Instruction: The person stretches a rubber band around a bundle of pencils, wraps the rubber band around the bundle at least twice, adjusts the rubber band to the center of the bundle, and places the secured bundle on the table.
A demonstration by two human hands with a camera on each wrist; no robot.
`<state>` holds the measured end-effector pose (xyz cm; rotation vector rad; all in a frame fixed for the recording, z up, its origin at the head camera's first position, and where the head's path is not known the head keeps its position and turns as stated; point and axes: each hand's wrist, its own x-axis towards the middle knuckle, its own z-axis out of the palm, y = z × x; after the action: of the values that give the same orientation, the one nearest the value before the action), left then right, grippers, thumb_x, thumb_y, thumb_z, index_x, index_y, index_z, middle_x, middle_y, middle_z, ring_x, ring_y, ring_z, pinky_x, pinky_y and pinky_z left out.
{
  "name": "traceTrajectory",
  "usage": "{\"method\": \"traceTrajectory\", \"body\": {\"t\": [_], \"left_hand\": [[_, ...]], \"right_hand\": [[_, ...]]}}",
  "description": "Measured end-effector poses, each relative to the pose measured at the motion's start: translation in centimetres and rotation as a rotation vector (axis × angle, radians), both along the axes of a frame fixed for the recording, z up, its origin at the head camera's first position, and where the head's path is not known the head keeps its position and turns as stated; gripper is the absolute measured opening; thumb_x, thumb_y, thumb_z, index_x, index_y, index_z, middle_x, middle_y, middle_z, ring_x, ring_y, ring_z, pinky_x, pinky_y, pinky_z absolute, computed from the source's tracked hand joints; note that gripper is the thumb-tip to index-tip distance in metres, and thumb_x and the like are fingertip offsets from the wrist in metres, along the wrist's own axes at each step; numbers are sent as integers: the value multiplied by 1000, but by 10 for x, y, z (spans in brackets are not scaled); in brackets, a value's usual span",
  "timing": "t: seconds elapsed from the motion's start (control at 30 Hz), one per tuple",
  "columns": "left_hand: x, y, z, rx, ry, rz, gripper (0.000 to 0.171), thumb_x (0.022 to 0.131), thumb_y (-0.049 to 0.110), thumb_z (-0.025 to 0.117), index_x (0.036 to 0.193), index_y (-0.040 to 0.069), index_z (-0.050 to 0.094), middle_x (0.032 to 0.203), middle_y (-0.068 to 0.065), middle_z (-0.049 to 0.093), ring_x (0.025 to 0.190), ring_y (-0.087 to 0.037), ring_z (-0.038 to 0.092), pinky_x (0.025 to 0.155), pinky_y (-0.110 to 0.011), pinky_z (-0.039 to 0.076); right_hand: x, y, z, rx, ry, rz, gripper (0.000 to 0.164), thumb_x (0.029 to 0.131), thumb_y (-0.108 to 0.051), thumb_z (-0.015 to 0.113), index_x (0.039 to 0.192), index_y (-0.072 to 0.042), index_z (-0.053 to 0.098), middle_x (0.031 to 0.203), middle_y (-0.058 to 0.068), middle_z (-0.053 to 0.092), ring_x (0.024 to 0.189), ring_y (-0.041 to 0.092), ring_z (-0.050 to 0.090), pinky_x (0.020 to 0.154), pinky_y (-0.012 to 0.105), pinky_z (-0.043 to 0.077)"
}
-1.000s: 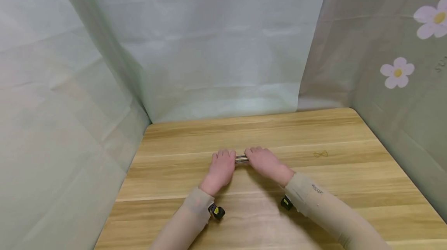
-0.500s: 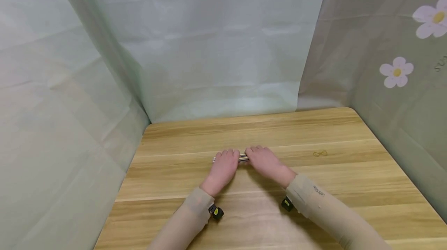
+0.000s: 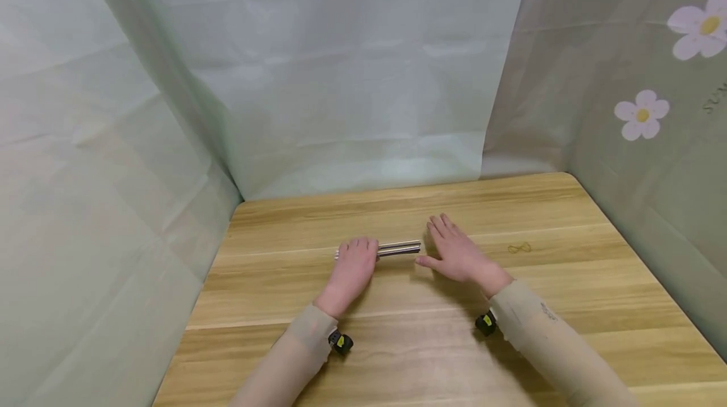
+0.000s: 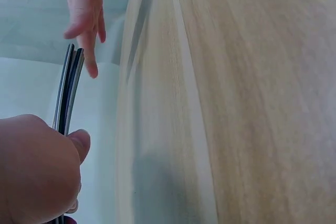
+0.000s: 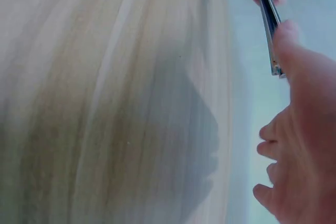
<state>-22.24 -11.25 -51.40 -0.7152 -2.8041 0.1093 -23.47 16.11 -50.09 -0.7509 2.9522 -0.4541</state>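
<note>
Wood-grained bench [image 3: 392, 356] fills the foreground, crossed by two arms in beige sleeves [image 3: 556, 350]. Beyond the sleeves, the left grip [image 3: 353, 265] is curled round a bundle of slim, metal-looking sticks [image 3: 399, 248], which appears raised off the bench. The right grip [image 3: 454, 254] is spread, fingers straight and thumb apart, just beside the bundle's free ends, and holds nothing.

The left grip alone seems to carry the bundle, so if its fingers loosen, the smooth sticks could slide past one another, fan out or drop. A knock from the right grip against one end could likewise push a stick out past the left grip's other side.

The bundle's long axis runs crosswise, left to right, roughly in line with the bench's far edge. Its longer exposed part points from the left grip towards the right grip; short pale ends show on the left grip's outer side.

To the right of the right grip, well apart, a thin yellow looped band [image 3: 519, 248] lies on the bench. Past both grips hang pale cloth walls [image 3: 363, 79], the right one printed with white flowers [image 3: 642, 115].
</note>
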Motion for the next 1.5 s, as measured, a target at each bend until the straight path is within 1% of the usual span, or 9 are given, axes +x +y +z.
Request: {"method": "traceTrajectory", "body": {"t": [0.13,0.27,0.53,0.77,1.0,1.13,1.27,1.4,1.5], "left_hand": [[0,0,1,0,-25,0,21,110,26,62,111,6,56,103,-10,64,97,-29,63,83,-45,52],[2,1,3,4,-30,0,21,110,26,62,111,6,56,102,-10,63,97,-29,63,82,-44,51],[6,5,4,-34,-60,-10,23,111,26,60,116,4,55,102,-10,61,94,-25,60,79,-40,51],[4,6,8,-55,-24,-17,23,110,27,62,113,5,56,100,-10,63,89,-24,63,72,-39,51],[0,3,9,-67,-15,3,24,110,28,62,113,6,56,99,-9,64,87,-24,63,70,-38,51],[-1,1,10,-86,-21,-2,21,110,25,62,115,6,55,99,-9,63,87,-24,63,72,-40,53],[0,2,12,-113,-22,-13,22,111,25,60,117,5,54,99,-8,62,87,-23,62,72,-39,53],[0,3,15,-130,-2,-25,23,110,26,62,117,5,55,101,-9,64,87,-23,63,72,-39,54],[2,5,17,-144,-2,-38,18,110,21,61,116,4,55,101,-10,64,88,-23,63,73,-39,55]], "right_hand": [[4,-3,1,33,-6,30,97,107,-64,50,163,11,23,172,31,14,161,48,8,128,58,15],[7,-10,0,40,5,55,97,108,-64,48,163,11,23,172,31,14,161,48,9,128,57,15],[9,-23,-5,-7,5,25,94,109,-62,47,162,12,24,172,31,17,162,43,6,130,51,11],[9,-28,-7,-11,17,11,97,108,-62,50,161,15,22,172,33,12,162,43,3,130,51,10],[7,-23,-2,-85,-10,14,95,109,-61,50,164,11,20,174,27,6,162,42,3,129,53,12],[7,-21,1,-73,-29,20,95,109,-62,48,164,10,21,174,26,8,162,42,4,129,53,13],[9,-25,1,-66,-47,23,99,108,-66,47,164,10,19,174,26,7,163,39,0,129,51,12],[11,-27,0,-61,-52,7,102,107,-69,45,164,10,13,173,26,0,162,40,-3,129,53,12],[11,-27,-1,-40,-37,7,105,106,-69,47,164,11,10,173,26,-4,162,41,-5,129,53,10]]}}
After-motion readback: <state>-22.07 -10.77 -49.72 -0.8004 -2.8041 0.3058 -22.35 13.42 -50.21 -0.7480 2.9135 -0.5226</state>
